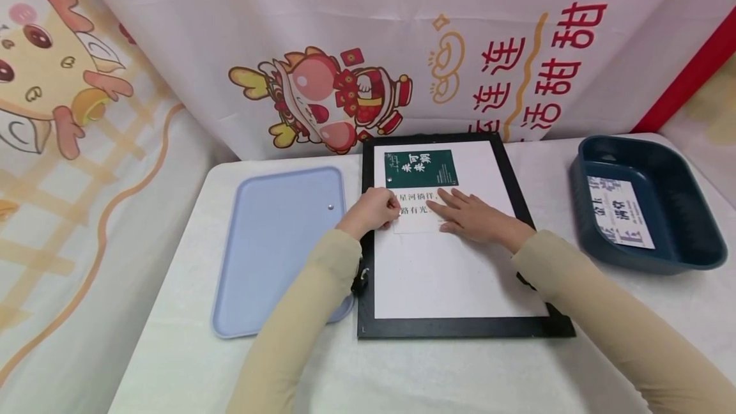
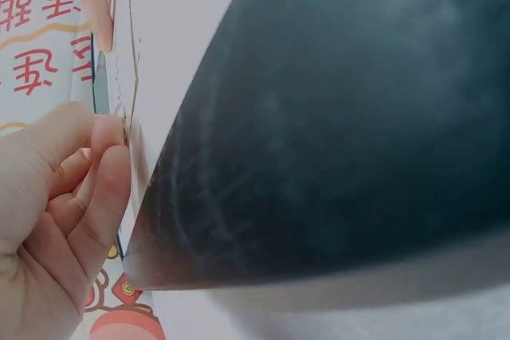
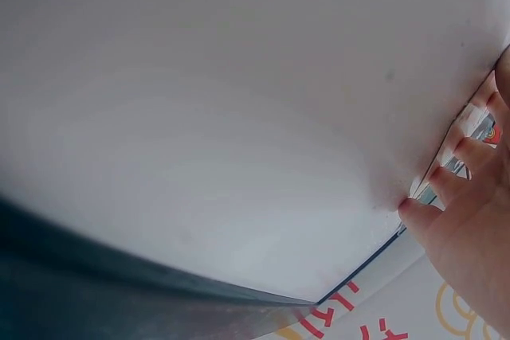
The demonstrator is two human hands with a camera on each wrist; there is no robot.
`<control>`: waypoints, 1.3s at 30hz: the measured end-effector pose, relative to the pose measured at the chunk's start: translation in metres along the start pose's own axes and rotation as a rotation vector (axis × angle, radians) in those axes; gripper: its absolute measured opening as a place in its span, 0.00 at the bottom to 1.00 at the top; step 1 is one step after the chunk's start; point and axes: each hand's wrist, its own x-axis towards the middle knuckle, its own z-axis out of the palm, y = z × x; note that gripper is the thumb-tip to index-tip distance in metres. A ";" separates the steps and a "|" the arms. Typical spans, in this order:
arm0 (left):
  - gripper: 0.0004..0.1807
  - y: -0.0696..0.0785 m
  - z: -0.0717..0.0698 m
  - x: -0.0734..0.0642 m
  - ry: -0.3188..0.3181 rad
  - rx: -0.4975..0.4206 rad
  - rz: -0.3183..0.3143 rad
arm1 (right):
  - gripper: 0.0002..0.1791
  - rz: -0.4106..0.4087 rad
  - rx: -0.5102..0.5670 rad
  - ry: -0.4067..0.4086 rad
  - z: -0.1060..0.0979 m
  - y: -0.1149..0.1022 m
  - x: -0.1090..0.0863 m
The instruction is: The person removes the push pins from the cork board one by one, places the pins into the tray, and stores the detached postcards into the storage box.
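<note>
A black-framed white board (image 1: 460, 280) lies on the table with a green card (image 1: 422, 168) at its top left, a small shiny pin (image 1: 389, 179) near that card's lower left corner. Just below it is a white printed card (image 1: 416, 222). My left hand (image 1: 375, 209) pinches what looks like a pushpin at the white card's left edge; the fingers mostly hide it. In the left wrist view, thumb and fingertips (image 2: 111, 137) meet close to the board surface. My right hand (image 1: 474, 217) rests on the white card's right part with fingers spread.
To the left lies a light blue tray (image 1: 276, 241) with a small shiny pin (image 1: 330, 207) in it. A dark blue basin (image 1: 696, 209) at the right holds a printed card (image 1: 621, 213). A printed cloth (image 1: 345, 11) hangs behind the table.
</note>
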 end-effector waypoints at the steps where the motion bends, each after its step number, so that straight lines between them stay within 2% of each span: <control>1: 0.05 0.000 0.000 0.000 -0.001 -0.001 -0.001 | 0.33 0.000 0.000 0.000 0.000 0.000 0.000; 7: 0.03 0.000 0.000 -0.001 -0.019 -0.004 -0.009 | 0.33 -0.004 0.006 0.006 0.000 0.001 0.000; 18: 0.04 0.005 -0.002 -0.002 -0.026 0.066 0.003 | 0.33 -0.010 0.004 0.012 0.000 0.001 0.000; 27: 0.06 -0.003 0.000 0.000 -0.039 -0.029 0.018 | 0.33 -0.018 0.004 0.017 -0.001 0.000 -0.001; 39: 0.07 -0.008 0.001 0.001 -0.054 -0.135 -0.007 | 0.33 -0.016 -0.017 0.012 0.000 0.000 -0.001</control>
